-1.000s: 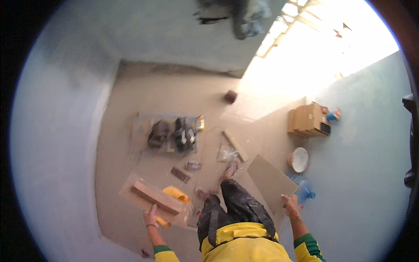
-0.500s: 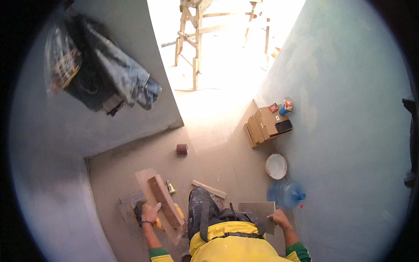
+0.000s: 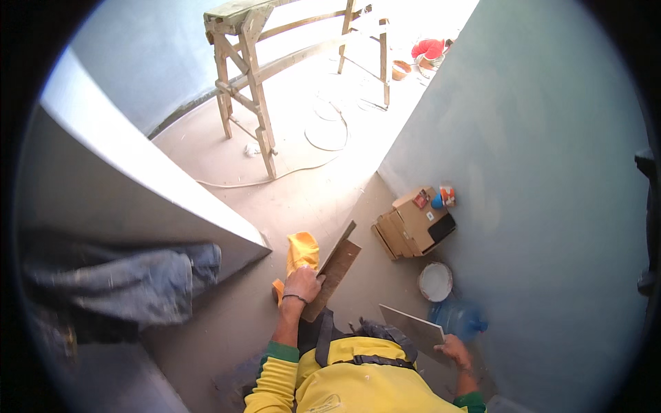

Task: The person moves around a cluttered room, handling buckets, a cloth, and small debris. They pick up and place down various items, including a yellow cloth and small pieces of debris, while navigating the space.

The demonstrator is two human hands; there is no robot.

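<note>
My left hand (image 3: 301,283) is closed on the edge of brown rectangular boards (image 3: 336,277), which stand tilted at an angle to one another in a V. A yellow-orange item (image 3: 301,252), perhaps cloth or a bag, shows just beyond that hand; whether the hand also grips it I cannot tell. On the right, my right hand (image 3: 454,350) pinches the near corner of a thin, flat, grey-brown panel (image 3: 413,329), held tilted beside my lap. Its fingers under the panel are partly hidden.
Along the right wall stand cardboard boxes (image 3: 406,230) bearing a dark phone (image 3: 441,228) and a blue-and-orange cup (image 3: 444,197), then a white bucket (image 3: 435,282) and a blue water jug (image 3: 458,319). Clothes (image 3: 138,289) hang at left. A wooden trestle (image 3: 258,96) and cable (image 3: 275,180) lie ahead.
My left hand has swung forward and right with the brown boards, and the yellow-orange item shows beside it. The view has turned left. My right hand still holds the panel, now more tilted.
</note>
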